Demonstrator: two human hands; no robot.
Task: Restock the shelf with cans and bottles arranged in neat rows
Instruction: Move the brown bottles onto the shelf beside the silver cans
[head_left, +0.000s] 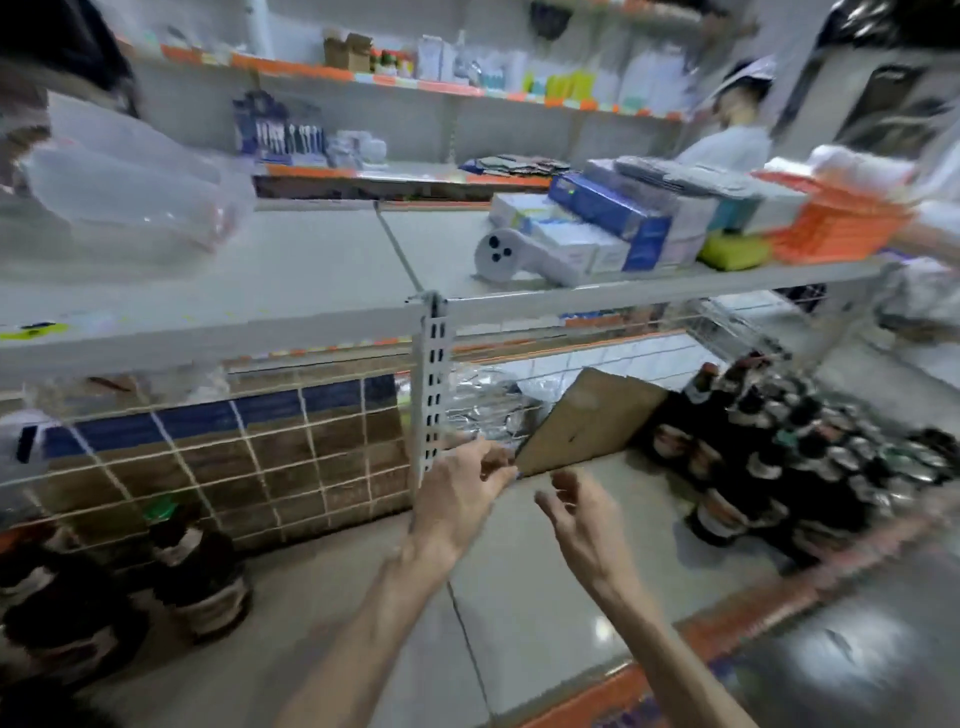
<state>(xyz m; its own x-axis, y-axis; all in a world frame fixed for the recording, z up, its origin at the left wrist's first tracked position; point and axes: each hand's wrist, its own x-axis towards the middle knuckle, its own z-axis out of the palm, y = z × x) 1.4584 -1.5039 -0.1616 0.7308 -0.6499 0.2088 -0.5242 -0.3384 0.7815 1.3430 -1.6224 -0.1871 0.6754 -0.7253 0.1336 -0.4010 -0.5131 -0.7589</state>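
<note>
- The shelf (545, 597) is smooth grey metal with a dull shine and has an orange strip along its front edge.
- A flat brown cardboard (592, 421) stands tilted at the back of this shelf. It is matte, with straight cut edges, and its lower left corner points toward the hands.
- The bottles (737, 467) are of dark glass with pale labels. They stand packed together on the right part of the shelf, just beside the cardboard.
- The cans (872, 457) show round, shiny metal tops and stand in a dense group further right, touching the bottles.
- Two more dark bottles (197, 566) stand on the left part of the shelf, well apart from the others. They are blurred, and one has a green cap.
- A white metal post (432, 384) with rows of slots rises between the two parts. A thin wire grid (234, 467) closes the back.
- The left hand (457, 499) reaches forward with the forearm straight. Its fingers (496, 460) and thumb pinch the lower corner of the cardboard.
- The right hand (587, 519) hangs in the air just beside the left one, palm turned toward it. Its fingers are spread and loosely bent, and they hold nothing.
- The upper shelf (311, 270) carries paper boxes (608, 223) and an orange plastic basket (841, 223).
</note>
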